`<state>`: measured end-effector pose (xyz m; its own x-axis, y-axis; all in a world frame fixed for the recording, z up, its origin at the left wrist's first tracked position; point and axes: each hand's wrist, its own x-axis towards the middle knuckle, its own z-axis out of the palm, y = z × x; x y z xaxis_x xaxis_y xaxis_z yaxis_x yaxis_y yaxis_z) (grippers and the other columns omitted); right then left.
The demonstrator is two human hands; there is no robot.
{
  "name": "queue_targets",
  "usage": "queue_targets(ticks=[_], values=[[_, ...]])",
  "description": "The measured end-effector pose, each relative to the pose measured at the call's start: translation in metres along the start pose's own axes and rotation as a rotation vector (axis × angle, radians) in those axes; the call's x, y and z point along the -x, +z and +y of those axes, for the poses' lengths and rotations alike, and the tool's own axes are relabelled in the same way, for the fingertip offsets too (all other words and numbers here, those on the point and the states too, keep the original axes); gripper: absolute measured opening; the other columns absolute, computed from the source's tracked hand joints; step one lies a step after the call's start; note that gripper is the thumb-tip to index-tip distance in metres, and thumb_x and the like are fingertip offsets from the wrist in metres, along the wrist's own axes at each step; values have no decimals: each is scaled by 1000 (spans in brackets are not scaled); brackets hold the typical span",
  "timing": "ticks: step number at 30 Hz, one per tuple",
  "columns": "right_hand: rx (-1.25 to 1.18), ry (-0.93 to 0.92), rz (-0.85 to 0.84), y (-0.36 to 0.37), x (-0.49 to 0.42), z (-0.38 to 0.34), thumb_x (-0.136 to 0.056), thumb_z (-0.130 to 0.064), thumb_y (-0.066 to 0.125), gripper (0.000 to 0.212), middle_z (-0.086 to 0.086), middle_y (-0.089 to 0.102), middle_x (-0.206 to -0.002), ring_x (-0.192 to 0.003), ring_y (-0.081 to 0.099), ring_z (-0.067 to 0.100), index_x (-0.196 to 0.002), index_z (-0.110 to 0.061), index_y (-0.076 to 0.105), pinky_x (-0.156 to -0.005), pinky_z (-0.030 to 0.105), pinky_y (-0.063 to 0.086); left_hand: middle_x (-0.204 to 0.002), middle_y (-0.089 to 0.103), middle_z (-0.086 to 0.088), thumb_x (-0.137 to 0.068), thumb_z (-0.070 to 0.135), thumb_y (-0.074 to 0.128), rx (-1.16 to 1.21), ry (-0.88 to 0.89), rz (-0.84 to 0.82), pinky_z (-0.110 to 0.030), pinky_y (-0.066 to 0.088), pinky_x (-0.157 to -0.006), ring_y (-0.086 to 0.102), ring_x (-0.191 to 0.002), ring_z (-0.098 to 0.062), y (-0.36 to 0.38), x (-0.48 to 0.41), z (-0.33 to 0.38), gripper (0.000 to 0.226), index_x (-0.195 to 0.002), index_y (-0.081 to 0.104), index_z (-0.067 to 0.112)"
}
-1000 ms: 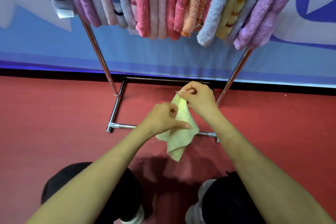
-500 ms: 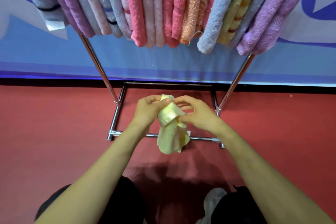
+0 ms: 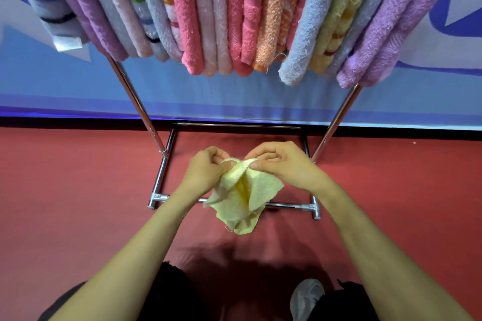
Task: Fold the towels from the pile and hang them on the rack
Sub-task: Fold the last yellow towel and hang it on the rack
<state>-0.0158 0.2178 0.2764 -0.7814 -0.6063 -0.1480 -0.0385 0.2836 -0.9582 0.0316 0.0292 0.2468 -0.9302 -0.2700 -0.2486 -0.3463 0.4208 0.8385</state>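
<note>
Your left hand (image 3: 206, 174) and right hand (image 3: 284, 167) each pinch the top edge of the small pale-yellow terry towel (image 3: 245, 195). The hands are close together, and the cloth dangles crumpled in front of the chrome tube rack (image 3: 159, 164), above its base. Slide your pinches out to the corners, let the towel hang flat, then fold it edge to edge.

bare forearms (image 3: 146, 255), black trousers (image 3: 172, 294), white shoe (image 3: 305, 297)
</note>
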Motion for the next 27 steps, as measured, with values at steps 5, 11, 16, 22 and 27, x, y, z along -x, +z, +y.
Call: queue_targets(ticks=[5,11,16,22,27], values=[[54,-75,244,-3,-1,6,-83,-15,72,7,-5,73,-78,-76,64,5,-83,-21,74,-75,24,50,-87,63,2,-83,34,72,-1,317,102,-10,41,-69,54,-73,-1,7,10,11,18,-84,65,17],[117,-111,266,-7,1,2,-81,-19,74,4,-13,73,-76,-74,65,0,-81,-23,76,-76,26,48,-74,51,16,-78,54,60,-404,615,250,-29,39,-75,43,-61,2,18,17,5,28,-74,68,28],[120,-184,217,-6,6,-5,-82,-16,73,5,-8,75,-85,-87,69,7,-84,-18,76,-87,25,51,-73,50,13,-80,35,52,-466,568,292,-28,39,-70,55,-63,-15,26,21,9,20,-77,67,22],[-55,-204,470,-19,5,-7,-83,-12,71,17,-13,72,-77,-76,62,1,-77,-28,72,-79,23,49,-80,63,1,-81,21,56,-618,394,217,-31,37,-71,63,-76,-26,12,8,-2,17,-90,71,19],[456,-283,618,-35,12,8,-87,-25,64,12,-5,70,-87,-85,64,11,-89,-18,74,-84,31,48,-90,66,-2,-88,22,54,-777,277,213,-33,39,-79,64,-85,-28,0,-3,-18,16,-94,69,21]])
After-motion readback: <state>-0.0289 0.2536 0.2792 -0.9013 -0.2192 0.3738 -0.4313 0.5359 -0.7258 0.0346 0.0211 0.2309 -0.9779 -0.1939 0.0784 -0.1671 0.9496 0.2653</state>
